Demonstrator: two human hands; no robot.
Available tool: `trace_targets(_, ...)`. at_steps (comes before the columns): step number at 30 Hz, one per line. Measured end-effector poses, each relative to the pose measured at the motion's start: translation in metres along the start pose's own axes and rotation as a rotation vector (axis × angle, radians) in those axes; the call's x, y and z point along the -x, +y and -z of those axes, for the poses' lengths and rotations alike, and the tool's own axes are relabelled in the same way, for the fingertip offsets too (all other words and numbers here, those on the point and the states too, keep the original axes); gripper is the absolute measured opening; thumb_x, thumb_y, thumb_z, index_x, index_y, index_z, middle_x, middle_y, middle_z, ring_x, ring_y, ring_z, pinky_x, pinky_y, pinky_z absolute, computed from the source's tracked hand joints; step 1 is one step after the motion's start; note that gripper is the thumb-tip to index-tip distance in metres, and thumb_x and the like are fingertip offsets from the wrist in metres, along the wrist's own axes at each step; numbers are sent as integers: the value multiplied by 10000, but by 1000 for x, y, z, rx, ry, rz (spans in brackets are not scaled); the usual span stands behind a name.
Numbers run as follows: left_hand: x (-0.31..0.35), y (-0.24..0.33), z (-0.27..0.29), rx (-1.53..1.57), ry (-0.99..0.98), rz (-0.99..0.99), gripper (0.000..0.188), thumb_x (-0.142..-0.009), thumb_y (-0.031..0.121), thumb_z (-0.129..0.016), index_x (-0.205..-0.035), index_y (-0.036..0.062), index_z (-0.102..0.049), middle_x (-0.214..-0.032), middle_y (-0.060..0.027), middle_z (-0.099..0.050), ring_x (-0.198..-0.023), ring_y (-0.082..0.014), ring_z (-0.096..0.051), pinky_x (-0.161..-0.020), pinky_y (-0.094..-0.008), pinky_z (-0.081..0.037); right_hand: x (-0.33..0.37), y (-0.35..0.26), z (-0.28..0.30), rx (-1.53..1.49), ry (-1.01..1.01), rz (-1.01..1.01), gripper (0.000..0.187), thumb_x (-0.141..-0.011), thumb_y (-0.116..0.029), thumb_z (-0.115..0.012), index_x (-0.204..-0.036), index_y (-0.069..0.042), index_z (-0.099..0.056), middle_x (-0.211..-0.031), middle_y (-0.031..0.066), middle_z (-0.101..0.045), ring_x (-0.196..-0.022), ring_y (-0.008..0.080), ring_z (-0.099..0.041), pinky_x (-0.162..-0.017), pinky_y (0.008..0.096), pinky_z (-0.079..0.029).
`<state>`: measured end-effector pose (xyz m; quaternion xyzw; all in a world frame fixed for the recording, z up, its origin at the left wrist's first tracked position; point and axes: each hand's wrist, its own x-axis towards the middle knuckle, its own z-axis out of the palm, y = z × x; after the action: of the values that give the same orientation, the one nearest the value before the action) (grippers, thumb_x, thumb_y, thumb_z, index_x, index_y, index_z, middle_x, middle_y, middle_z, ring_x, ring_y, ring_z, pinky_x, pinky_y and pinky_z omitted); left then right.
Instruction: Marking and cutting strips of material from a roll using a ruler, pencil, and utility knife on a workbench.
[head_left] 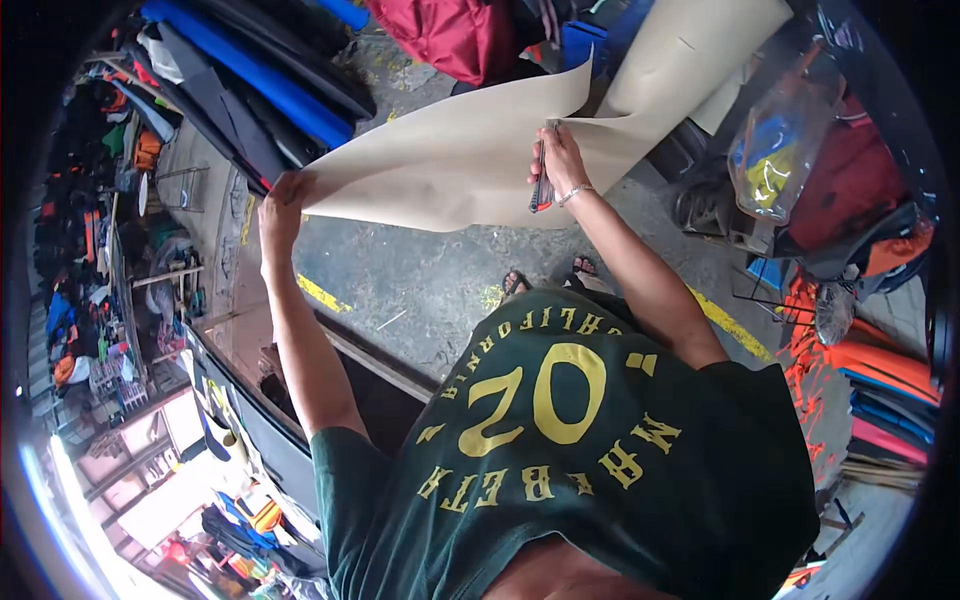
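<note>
Above concrete floor [390, 265], holding cream sheet [430, 160] leftward from far-right roll [690, 60], pinching its left end in closed left fingers [288, 185], gripping utility knife [542, 195] in curled right fingers [537, 162]; probably risking crooked tearing from sagging slack.

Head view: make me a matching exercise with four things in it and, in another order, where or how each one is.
1. beige sheet
2. cutter knife
3. long blue roll
4. plastic bag

A. beside dark rolls, upper left
B. see-through, at the picture's right side
C. gripped at its left end by the left hand
D. held in the right hand

Pairs: 1-C, 2-D, 3-A, 4-B
</note>
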<state>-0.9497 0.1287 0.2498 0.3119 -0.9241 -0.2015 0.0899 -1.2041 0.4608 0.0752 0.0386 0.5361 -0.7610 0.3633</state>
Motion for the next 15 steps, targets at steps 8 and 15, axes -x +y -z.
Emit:
trace_targets(8, 5, 20, 1, -71, 73, -60, 286, -968, 352, -676, -1056, 83, -717, -989, -203, -705, -931, -372, -695, -795, -412, -523, 1, 28, -78, 85, -97, -84, 168, -1058, -260, -467, -1054, -92, -468, -746, 44, -521, -497, 153, -539, -428, 368, -527)
trace_targets(15, 3, 12, 3, -151, 119, -149, 305, -946, 374, -694, -1053, 96, -759, -1024, -154, -730, -937, -362, -698, -803, -401, -541, 23, 62, -169, 79, -244, -157, 173, -1049, -258, -516, -1097, -95, -481, -776, 45, -532, -512, 155, -539, -435, 368, -519)
